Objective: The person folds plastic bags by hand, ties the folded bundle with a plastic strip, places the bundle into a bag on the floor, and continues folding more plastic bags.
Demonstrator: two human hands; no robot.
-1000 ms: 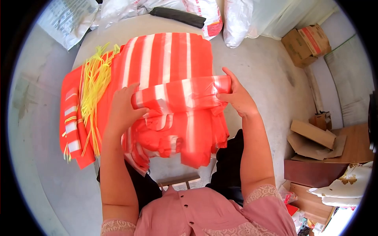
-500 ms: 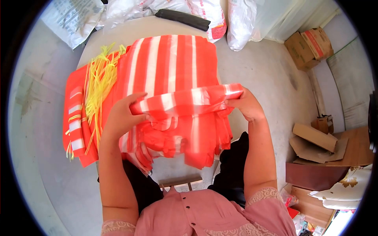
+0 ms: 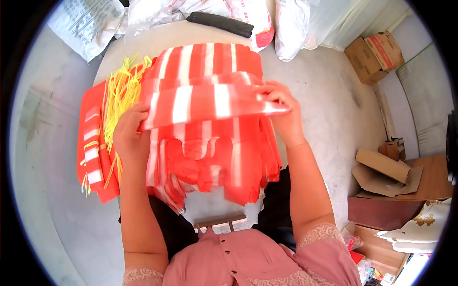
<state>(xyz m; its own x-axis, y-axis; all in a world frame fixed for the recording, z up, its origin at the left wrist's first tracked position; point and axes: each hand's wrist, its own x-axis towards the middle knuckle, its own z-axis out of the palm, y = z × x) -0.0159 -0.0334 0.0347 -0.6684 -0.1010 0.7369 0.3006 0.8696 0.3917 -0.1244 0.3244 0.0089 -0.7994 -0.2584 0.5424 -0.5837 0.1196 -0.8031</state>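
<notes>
A thick stack of red-and-white striped plastic bags (image 3: pixel 220 57) lies in front of me, its ragged handle ends hanging toward my lap. Across the stack stretches a folded striped plastic bag (image 3: pixel 202 102), drawn into a flat band. My left hand (image 3: pixel 130 129) is closed around the band's left end, fingers on top. At the other end my right hand (image 3: pixel 285 110) grips it with curled fingers; that end is slightly blurred. Left of the stack are loose yellow ties (image 3: pixel 121 93) and a rolled striped bundle (image 3: pixel 92 145) bound with yellow.
Beyond the stack, a black roll (image 3: pixel 220 25) lies on the tabletop (image 3: pixel 157 35) near white sacks (image 3: pixel 205 7). A closed cardboard box (image 3: pixel 374 57) stands on the floor at the far right. Nearer, an opened carton (image 3: pixel 384 174) rests on a brown cabinet (image 3: pixel 381 209).
Both hands have shifted left, carrying the folded bag with them. It has moved up the stack, away from my body, and now lies flatter and wider. The right fingers have curled over its end.
</notes>
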